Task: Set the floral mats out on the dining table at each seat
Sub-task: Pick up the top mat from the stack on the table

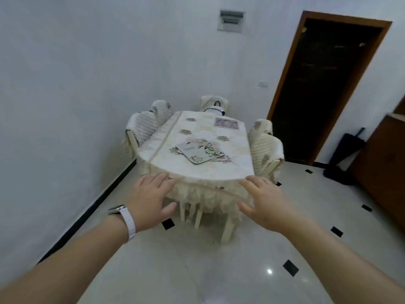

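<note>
A stack of floral mats (200, 151) lies near the middle of the dining table (166, 159), which wears a cream cloth with flower motifs. One more floral mat (226, 123) lies flat at the table's far end. My left hand (151, 199), with a white watch on the wrist, is stretched out in the air short of the table's near edge, fingers apart and holding nothing. My right hand (264, 206) is held out the same way, fingers apart, with nothing in it. Both hands are well short of the mats.
Padded chairs stand on the left (142, 128), on the right (267, 150) and at the far end (213, 103), where a dark-and-white bag sits. A dark open doorway (324, 84) is at the back right, a wooden cabinet (385, 167) at the right. Glossy tiled floor lies between me and the table.
</note>
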### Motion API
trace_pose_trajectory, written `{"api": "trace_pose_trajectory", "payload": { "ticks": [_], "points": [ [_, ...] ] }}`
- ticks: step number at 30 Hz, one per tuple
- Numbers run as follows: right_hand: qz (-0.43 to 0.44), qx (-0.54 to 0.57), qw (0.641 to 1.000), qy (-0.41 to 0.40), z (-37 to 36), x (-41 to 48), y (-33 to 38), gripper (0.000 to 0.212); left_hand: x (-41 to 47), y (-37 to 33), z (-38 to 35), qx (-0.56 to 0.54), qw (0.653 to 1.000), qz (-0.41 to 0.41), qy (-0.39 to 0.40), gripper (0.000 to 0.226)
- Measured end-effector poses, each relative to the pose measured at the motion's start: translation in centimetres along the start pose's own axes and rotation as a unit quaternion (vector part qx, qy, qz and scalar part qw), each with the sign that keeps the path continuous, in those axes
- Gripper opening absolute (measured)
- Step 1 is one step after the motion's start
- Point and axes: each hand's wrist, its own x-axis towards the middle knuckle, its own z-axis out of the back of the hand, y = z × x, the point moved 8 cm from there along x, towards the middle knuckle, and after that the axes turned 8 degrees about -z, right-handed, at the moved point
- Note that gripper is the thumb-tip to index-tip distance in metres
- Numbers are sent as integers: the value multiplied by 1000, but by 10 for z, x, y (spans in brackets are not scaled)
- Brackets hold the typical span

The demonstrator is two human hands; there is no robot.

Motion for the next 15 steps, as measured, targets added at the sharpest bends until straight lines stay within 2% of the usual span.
{"api": "trace_pose_trajectory", "payload": {
  "ticks": [4,8,15],
  "points": [
    [0,13,1000,-5,0,53,29,63,25,56,-5,-6,1000,16,4,59],
    [-27,22,999,-8,-3,100,29,63,42,93,-22,-28,999,32,-2,61],
    [-17,21,1000,3,-36,184,35,62,66,154,-74,-41,996,68,45,70]
  ]
}}
